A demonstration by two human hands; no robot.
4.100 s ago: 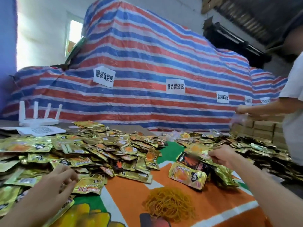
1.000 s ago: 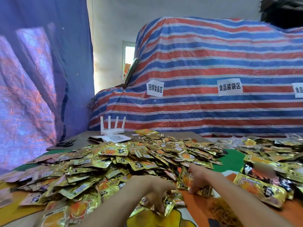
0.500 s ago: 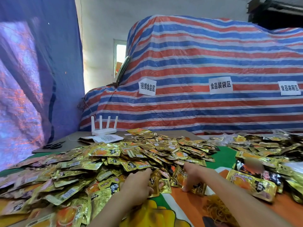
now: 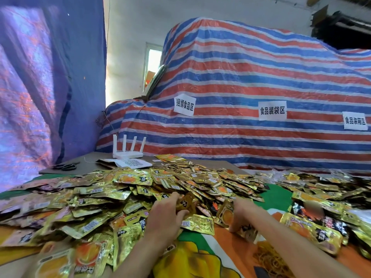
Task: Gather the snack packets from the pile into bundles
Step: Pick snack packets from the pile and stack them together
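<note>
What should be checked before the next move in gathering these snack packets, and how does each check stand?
1. Left hand grips packets in the pile: ok.
2. Right hand grips a small bundle: ok.
3. Bundle edges squared: cannot tell, the hand covers them.
4. Rubber bands close by: ok, beside the right forearm.
5. Bundle count: cannot tell.
</note>
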